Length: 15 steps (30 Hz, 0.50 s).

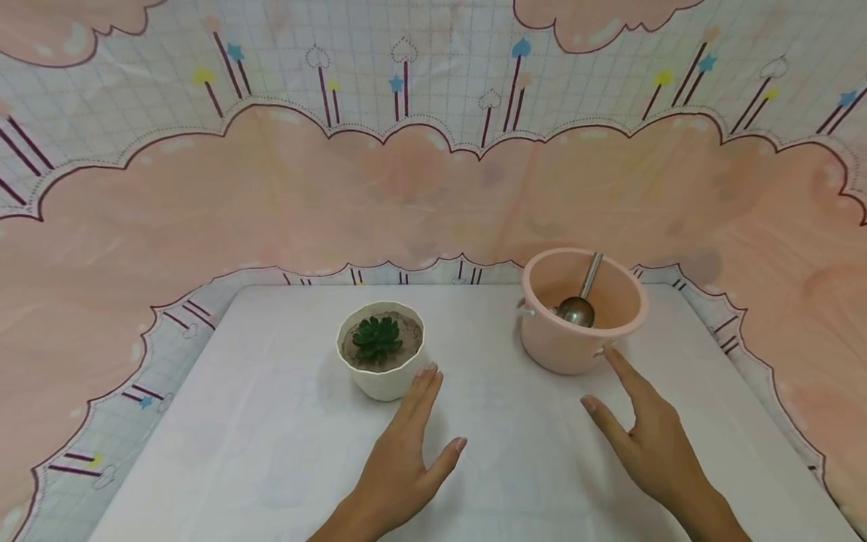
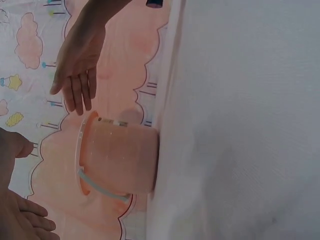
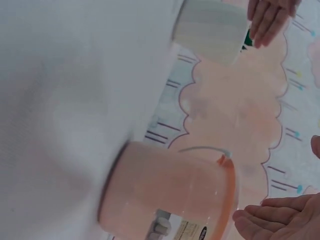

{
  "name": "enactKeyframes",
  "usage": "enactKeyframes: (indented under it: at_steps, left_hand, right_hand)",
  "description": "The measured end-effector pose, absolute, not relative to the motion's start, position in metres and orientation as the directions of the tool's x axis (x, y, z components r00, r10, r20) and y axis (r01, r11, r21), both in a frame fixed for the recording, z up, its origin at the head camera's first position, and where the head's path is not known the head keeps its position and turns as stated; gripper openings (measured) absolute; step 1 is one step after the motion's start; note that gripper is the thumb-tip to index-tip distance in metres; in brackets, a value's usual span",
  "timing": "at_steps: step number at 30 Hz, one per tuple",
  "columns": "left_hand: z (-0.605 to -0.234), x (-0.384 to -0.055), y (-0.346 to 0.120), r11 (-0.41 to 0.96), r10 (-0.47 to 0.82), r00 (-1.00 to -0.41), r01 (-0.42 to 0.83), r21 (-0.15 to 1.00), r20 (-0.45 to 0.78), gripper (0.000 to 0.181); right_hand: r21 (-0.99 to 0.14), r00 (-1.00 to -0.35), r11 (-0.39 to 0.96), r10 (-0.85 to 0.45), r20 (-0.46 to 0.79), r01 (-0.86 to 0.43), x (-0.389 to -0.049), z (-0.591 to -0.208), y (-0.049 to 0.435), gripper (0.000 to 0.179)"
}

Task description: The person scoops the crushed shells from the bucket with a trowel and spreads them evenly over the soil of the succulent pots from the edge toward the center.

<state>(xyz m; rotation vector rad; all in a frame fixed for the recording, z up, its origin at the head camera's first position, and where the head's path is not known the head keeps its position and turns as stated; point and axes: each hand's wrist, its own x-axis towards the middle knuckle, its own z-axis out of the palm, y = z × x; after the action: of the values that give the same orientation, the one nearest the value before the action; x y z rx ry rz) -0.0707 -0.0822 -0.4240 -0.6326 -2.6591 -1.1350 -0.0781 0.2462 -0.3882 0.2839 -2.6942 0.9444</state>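
Note:
My left hand (image 1: 406, 459) is held with straight fingers and thumb spread, its fingertips overlapping the near right side of a white flowerpot (image 1: 382, 380) in the head view. A green succulent (image 1: 377, 339) sits in the pot's grey-brown soil. On the right, my right hand (image 1: 650, 436) reaches with extended fingers toward a pink bucket (image 1: 562, 350), index fingertip right by its near side below the rim. Inside the bucket leans a metal ladle (image 1: 578, 309), its handle up at the back rim. The right wrist view shows the right-hand fingers (image 3: 270, 212) close to the bucket's rim. Both hands hold nothing.
A white-covered table (image 1: 284, 452) bears the pot on the left and the bucket on the right, with a gap between them. Behind hangs a patterned peach cloth (image 1: 406, 196). A pale bail handle (image 2: 102, 187) hangs on the bucket's side.

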Motion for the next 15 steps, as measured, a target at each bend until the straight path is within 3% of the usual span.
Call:
enactKeyframes:
  at_steps: [15]
  left_hand:
    - [-0.418,-0.095,-0.052,0.526,0.350,-0.883,0.461,0.715,0.313,0.079]
  right_hand:
    - [-0.650,-0.916,0.700,-0.017,0.400,-0.296,-0.096,-0.374,0.245,0.063]
